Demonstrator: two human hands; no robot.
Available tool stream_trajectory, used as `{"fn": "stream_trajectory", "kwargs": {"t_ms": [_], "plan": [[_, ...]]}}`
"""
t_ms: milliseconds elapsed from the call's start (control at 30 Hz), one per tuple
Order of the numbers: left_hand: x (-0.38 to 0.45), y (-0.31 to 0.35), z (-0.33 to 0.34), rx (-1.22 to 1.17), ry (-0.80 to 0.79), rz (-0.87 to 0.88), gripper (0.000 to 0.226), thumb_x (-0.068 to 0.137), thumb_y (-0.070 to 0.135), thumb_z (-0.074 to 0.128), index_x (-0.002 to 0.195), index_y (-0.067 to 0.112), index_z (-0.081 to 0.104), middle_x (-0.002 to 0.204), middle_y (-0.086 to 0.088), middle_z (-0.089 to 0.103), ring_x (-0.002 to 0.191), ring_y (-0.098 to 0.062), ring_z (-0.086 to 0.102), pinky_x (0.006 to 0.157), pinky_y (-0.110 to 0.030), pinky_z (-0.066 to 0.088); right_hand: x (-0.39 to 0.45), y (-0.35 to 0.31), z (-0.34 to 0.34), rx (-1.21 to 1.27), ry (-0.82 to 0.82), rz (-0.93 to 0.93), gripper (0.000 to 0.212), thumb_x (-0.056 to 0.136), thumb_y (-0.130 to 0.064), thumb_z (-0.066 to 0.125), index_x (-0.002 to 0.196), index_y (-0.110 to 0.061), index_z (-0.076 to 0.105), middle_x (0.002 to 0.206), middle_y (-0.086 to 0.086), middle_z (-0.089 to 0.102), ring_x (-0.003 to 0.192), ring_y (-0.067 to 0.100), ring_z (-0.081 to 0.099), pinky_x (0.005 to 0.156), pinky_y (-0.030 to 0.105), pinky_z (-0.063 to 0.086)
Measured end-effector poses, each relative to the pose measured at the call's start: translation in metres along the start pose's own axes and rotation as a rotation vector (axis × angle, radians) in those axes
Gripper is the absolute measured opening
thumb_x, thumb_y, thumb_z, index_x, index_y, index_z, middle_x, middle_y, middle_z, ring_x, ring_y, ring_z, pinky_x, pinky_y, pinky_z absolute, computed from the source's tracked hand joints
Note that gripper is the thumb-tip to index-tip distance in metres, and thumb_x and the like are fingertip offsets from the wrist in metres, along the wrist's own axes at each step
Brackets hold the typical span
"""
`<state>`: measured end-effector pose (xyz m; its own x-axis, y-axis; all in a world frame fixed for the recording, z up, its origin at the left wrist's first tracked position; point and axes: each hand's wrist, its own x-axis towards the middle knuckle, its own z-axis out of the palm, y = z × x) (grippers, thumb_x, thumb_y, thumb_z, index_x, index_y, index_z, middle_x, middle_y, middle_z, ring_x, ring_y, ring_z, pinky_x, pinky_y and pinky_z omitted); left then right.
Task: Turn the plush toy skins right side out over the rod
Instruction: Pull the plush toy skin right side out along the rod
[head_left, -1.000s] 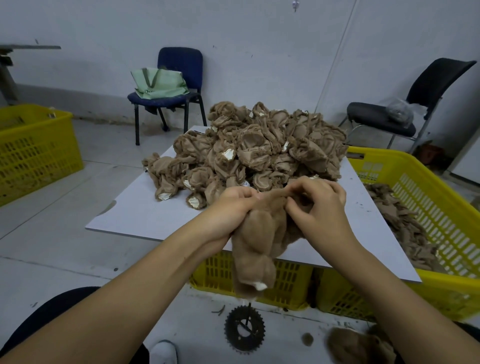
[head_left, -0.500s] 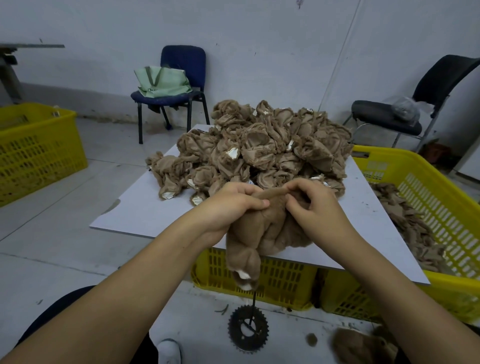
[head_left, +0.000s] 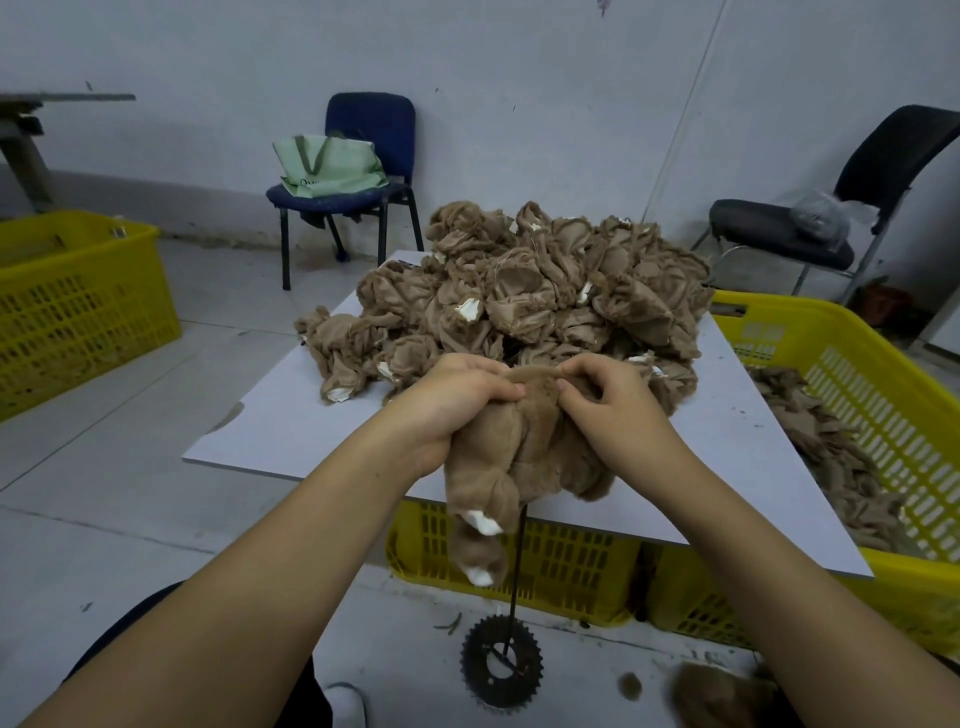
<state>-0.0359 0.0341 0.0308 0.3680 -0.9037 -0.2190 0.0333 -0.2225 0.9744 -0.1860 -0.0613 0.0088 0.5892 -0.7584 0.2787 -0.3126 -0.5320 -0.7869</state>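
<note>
Both hands, left hand (head_left: 452, 402) & right hand (head_left: 610, 410), grip clenched on fuzzy plush skin (head_left: 511, 467) over thin rod (head_left: 517, 566), prob. near tabletop (head_left: 291, 415) edge.

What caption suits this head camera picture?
Both hands, left hand and right hand, grip a brown plush skin over a thin rod.

left hand (head_left: 452, 410), right hand (head_left: 605, 410), fingers curled
</note>
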Motion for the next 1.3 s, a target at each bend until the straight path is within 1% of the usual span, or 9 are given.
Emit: {"fn": "stream_trajectory", "kwargs": {"t_ms": [300,433,600,733,800,900,1000,1100,1300], "plan": [[0.010,-0.002,-0.005,-0.102,-0.008,-0.111,0.016,0.092,0.001,0.059,0.099,0.001,0.074,0.095,-0.017,0.074,0.092,-0.030,0.072,0.081,-0.039,0.059,0.009,-0.001,0.002,0.147,-0.058,0.050,0.013,0.098,-0.019,0.059,0.095,-0.018,0.072,0.094,-0.005,0.068,0.091,0.008,0.063,0.077,0.025,0.051],[0.012,-0.004,-0.008,-0.123,-0.122,-0.166,0.031,0.093,-0.002,0.050,0.082,0.007,0.078,0.088,-0.014,0.074,0.081,-0.025,0.074,0.071,-0.035,0.060,0.012,-0.001,0.000,0.242,-0.105,0.063,0.012,0.097,-0.021,0.063,0.093,-0.018,0.074,0.092,-0.004,0.071,0.087,0.005,0.066,0.071,0.017,0.050],[0.016,-0.011,0.003,0.002,-0.082,-0.175,0.032,0.093,-0.010,0.043,0.100,-0.002,0.072,0.100,-0.021,0.072,0.094,-0.031,0.069,0.092,-0.044,0.056,0.015,0.008,0.009,0.323,-0.214,0.215,0.022,0.098,-0.023,0.061,0.081,-0.017,0.072,0.087,0.002,0.073,0.086,0.013,0.070,0.072,0.025,0.054],[0.016,-0.016,0.010,0.142,-0.062,-0.134,0.022,0.097,-0.004,0.049,0.108,-0.002,0.068,0.105,-0.025,0.071,0.096,-0.033,0.070,0.089,-0.042,0.057,0.015,0.012,0.021,0.339,-0.220,0.250,0.031,0.103,-0.027,0.054,0.078,-0.019,0.070,0.088,0.004,0.073,0.085,0.017,0.071,0.069,0.029,0.055],[0.017,-0.019,0.012,0.174,-0.019,-0.112,0.013,0.098,0.001,0.054,0.099,0.003,0.067,0.092,-0.019,0.070,0.083,-0.026,0.070,0.075,-0.035,0.059,0.014,0.012,0.029,0.319,-0.219,0.262,0.033,0.105,-0.029,0.048,0.089,-0.017,0.073,0.091,0.009,0.074,0.083,0.019,0.071,0.067,0.029,0.056],[0.016,-0.020,0.008,0.103,0.061,-0.090,0.017,0.094,-0.001,0.056,0.082,0.006,0.065,0.082,-0.017,0.066,0.072,-0.022,0.065,0.069,-0.031,0.055,0.013,0.012,0.033,0.294,-0.209,0.261,0.036,0.107,-0.031,0.043,0.097,-0.012,0.073,0.087,0.015,0.072,0.076,0.022,0.068,0.065,0.031,0.056],[0.016,-0.014,0.003,-0.039,0.079,-0.071,0.013,0.092,-0.004,0.058,0.093,-0.001,0.071,0.100,-0.023,0.071,0.093,-0.031,0.069,0.085,-0.039,0.058,0.015,0.012,0.031,0.349,-0.176,0.263,0.035,0.107,-0.031,0.043,0.103,-0.011,0.072,0.093,0.018,0.073,0.085,0.027,0.072,0.074,0.038,0.059],[0.017,-0.009,0.002,-0.170,0.035,-0.075,0.019,0.093,-0.004,0.059,0.108,-0.006,0.070,0.110,-0.026,0.071,0.106,-0.036,0.069,0.097,-0.046,0.056,0.019,0.011,0.026,0.460,-0.193,0.261,0.026,0.104,-0.028,0.050,0.104,-0.017,0.073,0.093,0.007,0.077,0.088,0.019,0.074,0.069,0.027,0.060],[0.019,-0.010,0.008,-0.162,0.013,-0.118,0.024,0.095,0.000,0.057,0.115,-0.007,0.068,0.114,-0.027,0.070,0.107,-0.036,0.069,0.098,-0.048,0.055,0.016,0.014,0.031,0.431,-0.225,0.358,0.030,0.103,-0.022,0.054,0.106,0.003,0.070,0.092,0.021,0.072,0.078,0.027,0.067,0.065,0.032,0.054]]}}
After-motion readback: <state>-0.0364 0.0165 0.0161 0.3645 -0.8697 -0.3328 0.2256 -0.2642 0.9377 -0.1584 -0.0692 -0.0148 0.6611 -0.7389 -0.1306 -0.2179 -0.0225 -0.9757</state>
